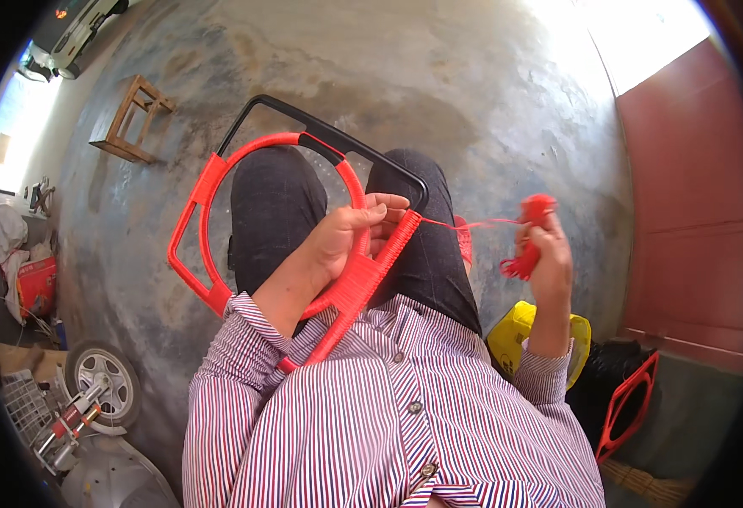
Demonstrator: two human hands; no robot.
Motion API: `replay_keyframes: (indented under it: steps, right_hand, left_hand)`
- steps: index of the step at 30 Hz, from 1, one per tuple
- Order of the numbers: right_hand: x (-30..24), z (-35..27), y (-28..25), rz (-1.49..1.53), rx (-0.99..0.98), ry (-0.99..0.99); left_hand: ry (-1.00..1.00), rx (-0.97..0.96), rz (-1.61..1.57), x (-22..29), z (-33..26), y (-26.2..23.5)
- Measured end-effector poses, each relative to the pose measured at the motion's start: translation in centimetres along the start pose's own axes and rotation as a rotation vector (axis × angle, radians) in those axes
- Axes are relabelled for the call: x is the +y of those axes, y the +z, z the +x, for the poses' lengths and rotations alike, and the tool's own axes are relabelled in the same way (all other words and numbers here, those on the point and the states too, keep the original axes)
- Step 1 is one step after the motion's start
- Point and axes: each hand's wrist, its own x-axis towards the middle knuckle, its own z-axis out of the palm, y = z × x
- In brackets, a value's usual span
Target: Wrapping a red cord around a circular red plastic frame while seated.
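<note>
A flat black frame (360, 282) with a ring inside it rests across my lap, much of it wound closely with red cord. Bare black shows along its far bar and on a short stretch of the ring. My left hand (342, 233) reaches through the ring and is closed around the wrapped part near the right side bar. Out to the right, my right hand (549, 254) grips a bundle of red cord (537, 208), with loops hanging below the fingers. A thin strand (456, 226) runs taut from the bundle to the wrapped bar's far end.
A wooden stool (130, 118) stands at the far left on the concrete floor. Beside my right forearm are a yellow bag (511, 333) and another red frame (628, 406). A wheel (103, 383) is at lower left, and a red door (685, 203) at right.
</note>
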Motion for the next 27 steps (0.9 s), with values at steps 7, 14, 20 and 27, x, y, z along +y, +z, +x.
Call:
replay_keyframes:
  steps: [7,14,20,27]
  right_hand:
    - [0.9,0.8,8.5,-0.741,-0.554,-0.057]
    - [3.2,5.4,10.6,0.183,-0.426,-0.061]
    - [2.1,5.2,12.5,0.235,-0.473,0.109]
    - [-0.1,4.2,11.1,-0.060,0.052,-0.520]
  left_hand:
    - [0.090,-0.076,-0.063,0.4,-1.0,1.3]
    - [0.167,0.008,-0.048,0.6,-1.1,2.4]
    - [0.106,0.052,-0.041,0.3,-0.7,1.3]
    - [0.143,0.055,0.044,0.0,-0.6,0.7]
